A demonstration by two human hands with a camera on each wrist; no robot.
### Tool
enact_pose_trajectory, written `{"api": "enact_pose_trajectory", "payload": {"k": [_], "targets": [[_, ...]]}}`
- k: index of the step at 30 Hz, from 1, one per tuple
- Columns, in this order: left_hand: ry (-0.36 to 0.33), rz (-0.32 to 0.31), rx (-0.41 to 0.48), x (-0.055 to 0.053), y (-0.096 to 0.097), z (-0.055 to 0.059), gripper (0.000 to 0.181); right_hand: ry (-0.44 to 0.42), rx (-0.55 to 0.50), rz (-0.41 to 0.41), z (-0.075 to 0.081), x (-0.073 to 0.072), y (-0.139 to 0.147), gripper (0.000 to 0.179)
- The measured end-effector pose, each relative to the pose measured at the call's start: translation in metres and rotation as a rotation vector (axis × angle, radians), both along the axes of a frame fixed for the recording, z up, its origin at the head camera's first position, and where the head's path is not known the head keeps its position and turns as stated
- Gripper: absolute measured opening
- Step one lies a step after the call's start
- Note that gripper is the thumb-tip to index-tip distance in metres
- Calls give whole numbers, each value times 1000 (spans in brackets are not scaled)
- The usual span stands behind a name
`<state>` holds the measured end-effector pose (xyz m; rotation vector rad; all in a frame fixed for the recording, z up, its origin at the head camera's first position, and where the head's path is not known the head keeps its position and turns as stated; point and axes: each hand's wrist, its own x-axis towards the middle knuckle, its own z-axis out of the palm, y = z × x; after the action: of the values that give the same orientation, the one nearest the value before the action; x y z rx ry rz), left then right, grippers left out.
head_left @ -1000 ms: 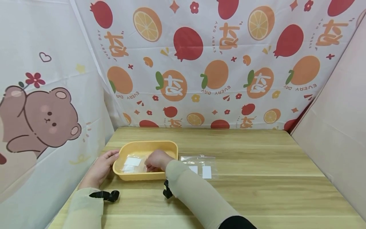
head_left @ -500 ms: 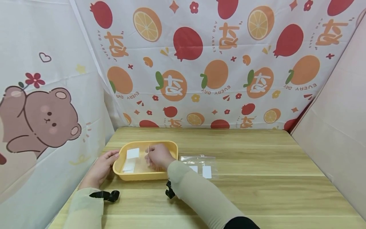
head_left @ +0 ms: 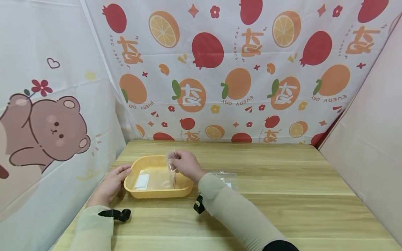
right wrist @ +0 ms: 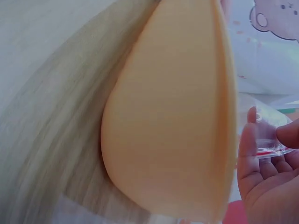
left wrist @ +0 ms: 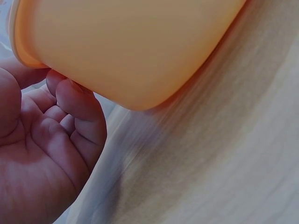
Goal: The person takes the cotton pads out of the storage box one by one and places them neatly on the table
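Observation:
A yellow plastic tray (head_left: 150, 194) stands at the left of the table. My left hand (head_left: 110, 186) grips its left end, and in the left wrist view the fingertips (left wrist: 77, 95) are at the tray's rim. My right hand (head_left: 190, 165) is raised over the tray's right side. It pinches a clear zip-lock bag (right wrist: 271, 133) with a red line between thumb and fingers. Inside the tray lies another clear zip bag (head_left: 160, 179), with a white label (head_left: 142, 181) showing at its left.
Just right of the tray, a clear bag (head_left: 231, 177) with a white label lies on the wooden table (head_left: 282, 202), partly hidden by my right forearm. A fruit-print cloth (head_left: 251, 90) hangs behind the table, and a bear-print cloth (head_left: 56, 139) hangs along the left.
My right hand has risen out of the tray and moved right, lifting a zip bag with it. My left hand has stayed on the tray's left end.

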<state>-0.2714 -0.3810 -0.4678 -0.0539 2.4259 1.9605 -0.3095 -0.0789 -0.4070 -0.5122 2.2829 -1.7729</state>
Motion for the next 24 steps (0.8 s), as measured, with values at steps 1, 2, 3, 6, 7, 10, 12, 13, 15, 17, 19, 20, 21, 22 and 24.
{"api": "enact_pose_trajectory", "payload": {"k": [1, 2, 3, 6, 7, 10, 12, 13, 15, 17, 19, 20, 21, 22, 24], "targets": [[0, -4, -5, -1, -1, -1, 59, 3, -2, 3, 2, 1, 3, 15], [0, -4, -7, -1, -1, -1, 58, 7, 1, 4, 4, 2, 7, 16], [1, -5, -12, -1, -1, -1, 58, 11, 2, 6, 5, 3, 10, 18], [0, -7, -23, -1, -1, -2, 60, 32, 30, 6, 8, 6, 19, 20], [-1, -6, -26, -1, -1, -2, 60, 43, 42, 5, 10, 7, 22, 20], [-3, -3, -26, -1, -2, -2, 63, 84, 82, 15, 16, 10, 31, 21], [-3, 1, -27, -1, -3, -3, 63, 123, 106, 31, 22, 12, 38, 22], [-2, 2, -25, -1, -3, -3, 63, 137, 113, 42, 25, 13, 42, 22], [0, 2, -24, -1, -3, -3, 63, 158, 114, 67, 31, 14, 50, 22], [0, 2, -27, -1, -2, -3, 63, 169, 112, 94, 37, 15, 60, 22], [0, -1, -31, -1, -1, -3, 63, 180, 112, 117, 42, 16, 71, 23], [1, -4, -35, -1, -1, -3, 63, 189, 116, 126, 44, 17, 77, 23], [3, -4, -37, -1, -1, -3, 63, 200, 124, 131, 46, 17, 83, 23], [4, -4, -40, -1, -1, -3, 63, 215, 140, 135, 48, 18, 89, 22], [10, -3, -46, -1, -2, -3, 63, 244, 174, 142, 51, 19, 100, 21]]}}
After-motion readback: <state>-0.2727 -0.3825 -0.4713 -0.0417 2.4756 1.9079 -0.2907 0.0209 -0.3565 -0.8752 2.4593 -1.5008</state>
